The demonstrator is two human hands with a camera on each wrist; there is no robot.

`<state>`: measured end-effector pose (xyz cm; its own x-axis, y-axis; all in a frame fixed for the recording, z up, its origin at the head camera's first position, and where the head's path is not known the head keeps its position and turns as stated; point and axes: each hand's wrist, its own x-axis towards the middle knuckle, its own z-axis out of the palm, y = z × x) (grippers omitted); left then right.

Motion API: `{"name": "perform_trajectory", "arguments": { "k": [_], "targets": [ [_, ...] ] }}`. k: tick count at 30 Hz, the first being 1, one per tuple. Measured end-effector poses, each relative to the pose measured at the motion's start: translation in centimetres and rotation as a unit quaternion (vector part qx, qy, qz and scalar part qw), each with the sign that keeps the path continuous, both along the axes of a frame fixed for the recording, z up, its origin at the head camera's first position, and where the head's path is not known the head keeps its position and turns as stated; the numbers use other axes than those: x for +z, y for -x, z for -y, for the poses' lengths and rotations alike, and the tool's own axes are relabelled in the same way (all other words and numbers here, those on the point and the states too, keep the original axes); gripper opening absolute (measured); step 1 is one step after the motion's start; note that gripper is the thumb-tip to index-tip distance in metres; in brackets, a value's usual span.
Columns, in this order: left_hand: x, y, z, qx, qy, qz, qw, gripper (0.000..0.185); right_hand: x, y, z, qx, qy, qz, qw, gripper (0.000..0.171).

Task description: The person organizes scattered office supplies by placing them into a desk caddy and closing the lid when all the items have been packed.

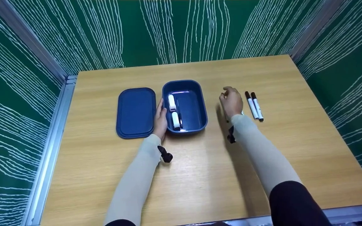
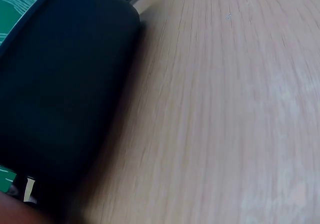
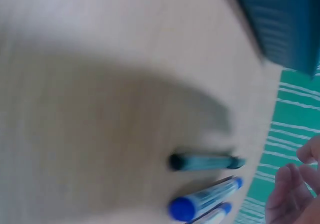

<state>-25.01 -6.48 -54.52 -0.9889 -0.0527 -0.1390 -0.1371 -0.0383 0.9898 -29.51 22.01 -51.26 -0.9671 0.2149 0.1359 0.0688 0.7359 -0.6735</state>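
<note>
A dark blue lidless box [image 1: 185,128] sits on the table with two white oblong things [image 1: 172,102] along its left side. My left hand [image 1: 160,122] rests against the box's left wall, fingers extended along the outside and thumb by the rim. In the left wrist view the box's dark side [image 2: 65,83] fills the upper left. To the right of the box, my right hand [image 1: 232,102] is raised over the table, fingers loosely bent and holding nothing. Beside it lie two white markers [image 1: 252,108] with dark caps. The right wrist view shows three markers, including a blue-ended one [image 3: 205,201].
A dark blue lid [image 1: 136,113] lies flat on the table [image 1: 181,179], left of the box and close to the left hand. Green panels [image 1: 181,31] with white wavy lines stand behind the table and at both sides. A metal rail [image 1: 50,141] runs along the left edge.
</note>
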Motion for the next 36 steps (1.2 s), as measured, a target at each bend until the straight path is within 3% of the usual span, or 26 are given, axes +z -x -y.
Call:
{"name": "perform_trajectory", "arguments": {
  "k": [6,18,28,36],
  "targets": [
    [0.1,0.0,0.1,-0.003,0.004,0.005,1.0000,0.050,-1.2,-0.5,-0.7,-0.010,-0.017,0.018,1.000,0.029],
    [-0.2,0.1,0.0,0.000,-0.006,-0.004,1.0000,0.050,-2.5,-0.8,-0.5,0.001,-0.026,0.045,0.999,0.035],
    [-0.2,0.0,0.1,-0.009,-0.012,-0.006,0.9999,0.050,-2.9,-0.8,-0.4,0.004,-0.051,0.069,0.996,0.036],
    [-0.1,0.0,0.0,-0.003,-0.004,-0.006,1.0000,0.050,-3.0,-0.7,-0.3,0.017,-0.075,0.058,0.995,0.033]
  ]
}}
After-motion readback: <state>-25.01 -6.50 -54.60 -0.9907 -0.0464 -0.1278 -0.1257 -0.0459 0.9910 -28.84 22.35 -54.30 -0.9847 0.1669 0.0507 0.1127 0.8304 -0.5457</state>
